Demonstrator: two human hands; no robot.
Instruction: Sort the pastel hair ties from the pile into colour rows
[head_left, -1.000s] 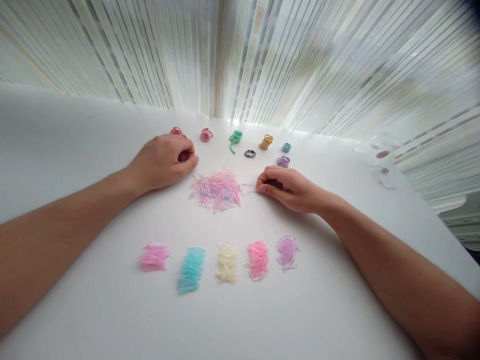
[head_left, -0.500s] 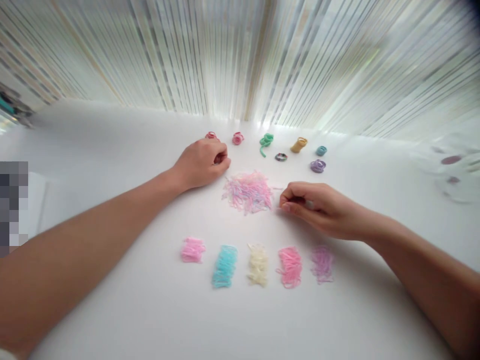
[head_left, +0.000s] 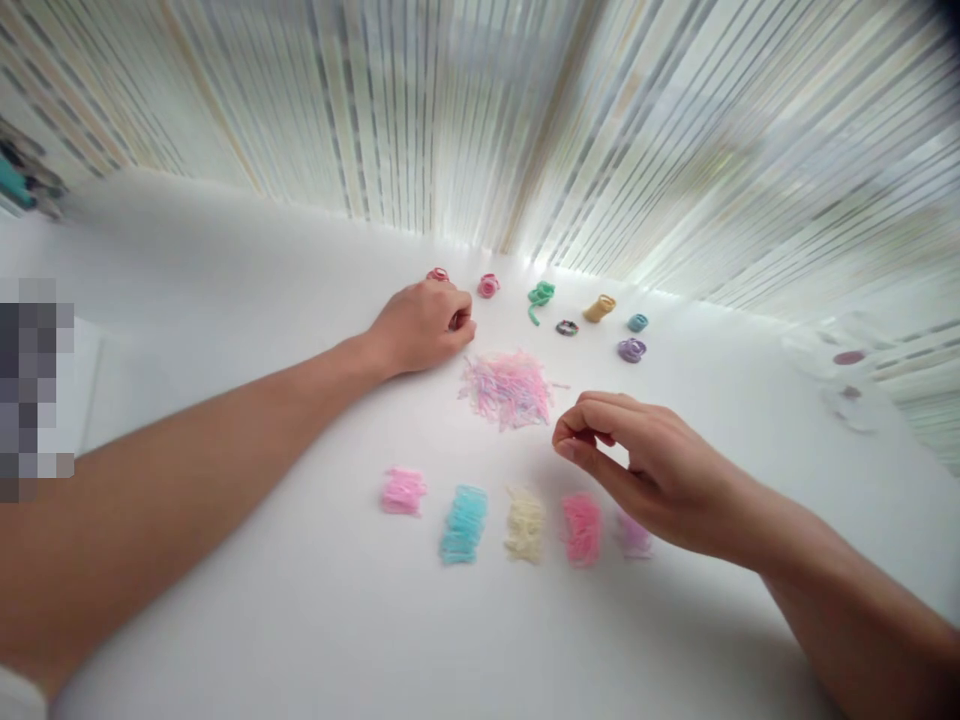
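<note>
My left hand (head_left: 421, 326) rests curled on the white table, with a small reddish bundle of rubber bands (head_left: 457, 320) in its fingers. My right hand (head_left: 637, 458) hangs just off the mixed pile of pastel rubber bands (head_left: 508, 390), thumb and forefinger pinched. Anything between them is too thin to see. Sorted patches run below: pink (head_left: 403, 491), turquoise (head_left: 463, 524), cream (head_left: 524, 525), deeper pink (head_left: 581, 528) and lilac (head_left: 634, 535), the last partly behind my right hand. Several small coiled bands, including a green one (head_left: 540, 297), stand in an arc beyond the pile.
The white table (head_left: 225, 250) meets a striped vertical blind (head_left: 450, 120) along its far edge. A transparent object with reddish spots (head_left: 847, 380) lies at the far right. A pixelated patch (head_left: 30, 385) covers part of the left side.
My right hand has lifted away from the pile's right edge and moved toward the sorted patches, its fingers opening slightly. My left hand stays in place beside the pile. The view has shifted slightly.
</note>
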